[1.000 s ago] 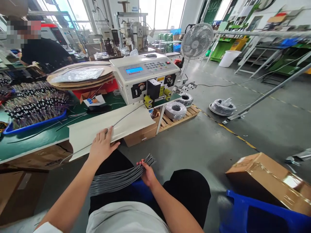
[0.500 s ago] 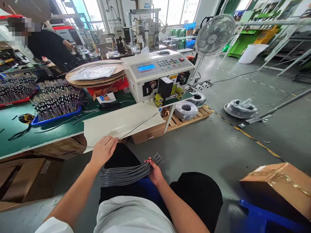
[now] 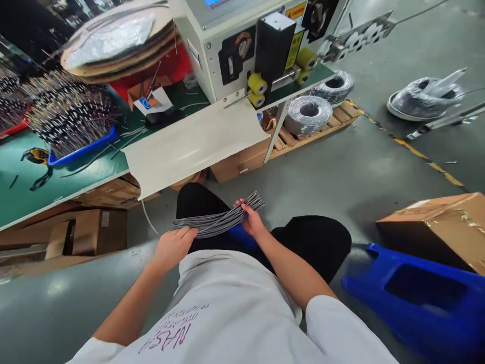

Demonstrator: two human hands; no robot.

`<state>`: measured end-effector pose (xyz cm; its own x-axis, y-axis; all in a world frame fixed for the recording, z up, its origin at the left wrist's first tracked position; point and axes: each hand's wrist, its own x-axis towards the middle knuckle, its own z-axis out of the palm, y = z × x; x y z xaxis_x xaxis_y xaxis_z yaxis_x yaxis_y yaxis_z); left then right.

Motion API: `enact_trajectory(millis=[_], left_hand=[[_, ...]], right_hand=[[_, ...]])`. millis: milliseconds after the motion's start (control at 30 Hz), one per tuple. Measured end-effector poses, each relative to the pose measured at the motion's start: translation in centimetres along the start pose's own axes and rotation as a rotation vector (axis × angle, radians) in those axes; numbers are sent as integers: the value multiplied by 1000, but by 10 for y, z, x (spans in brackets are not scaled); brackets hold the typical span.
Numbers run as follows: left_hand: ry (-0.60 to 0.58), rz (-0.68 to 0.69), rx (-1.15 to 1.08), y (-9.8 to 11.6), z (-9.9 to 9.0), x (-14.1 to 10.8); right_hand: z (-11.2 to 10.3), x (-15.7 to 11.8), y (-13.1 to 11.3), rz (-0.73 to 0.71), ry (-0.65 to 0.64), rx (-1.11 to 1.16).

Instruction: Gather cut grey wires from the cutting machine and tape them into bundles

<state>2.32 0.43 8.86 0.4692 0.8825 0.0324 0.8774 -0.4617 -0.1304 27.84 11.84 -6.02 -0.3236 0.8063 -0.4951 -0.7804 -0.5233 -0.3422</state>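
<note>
A bundle of cut grey cables (image 3: 214, 222) lies across my lap, over my dark trousers. My right hand (image 3: 250, 218) is closed around it close to the right end, where the cable tips fan out a little. At the bundle's left end my left hand (image 3: 177, 246) has its fingers curled over the cables; its fingertips are partly hidden. In front of me a cream curved chute (image 3: 193, 146) slopes from the cable-cutting machine (image 3: 215, 55). A short piece of cable (image 3: 238, 100) pokes out from the yellow rollers (image 3: 257, 91) over the chute.
On the green bench (image 3: 22, 194) stand a blue tray (image 3: 85, 149) of wire pieces and a tape measure (image 3: 36, 155). Cable coils (image 3: 308, 115) rest on a pallet. Cardboard boxes (image 3: 100, 230) stand at left, another box (image 3: 435, 217) and a blue stool (image 3: 417, 293) at right.
My left hand has come from the chute to the bundle's left end, and the long cable on the chute is gone from there. The view has tilted down. My right hand keeps its hold.
</note>
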Motion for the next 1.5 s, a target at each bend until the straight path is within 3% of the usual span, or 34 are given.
enact_trajectory(millis=[233, 500, 667, 767, 933, 1033, 1267, 1433, 1500], left_hand=[[-63, -90, -95, 0, 6, -5], [47, -223, -42, -9, 10, -1], [172, -336, -60, -8, 32, 6], [190, -300, -146, 3, 50, 20], [132, -69, -169, 29, 66, 53], [51, -19, -149, 41, 69, 74], [-223, -79, -170, 58, 64, 112], [-314, -134, -205, 66, 59, 121], [-292, -143, -212, 64, 51, 121]], right_hand=[[2, -4, 0, -6, -13, 41], [2, -4, 2, -4, -49, 102], [2, -5, 4, -28, -52, 102], [0, -3, 4, -53, -31, 88], [-1, -6, 3, -56, -43, 76], [1, -8, 3, -70, -50, 88], [4, -10, -3, -96, -99, 106], [1, -10, -6, -57, -91, 70], [1, -9, -6, -53, -79, 57]])
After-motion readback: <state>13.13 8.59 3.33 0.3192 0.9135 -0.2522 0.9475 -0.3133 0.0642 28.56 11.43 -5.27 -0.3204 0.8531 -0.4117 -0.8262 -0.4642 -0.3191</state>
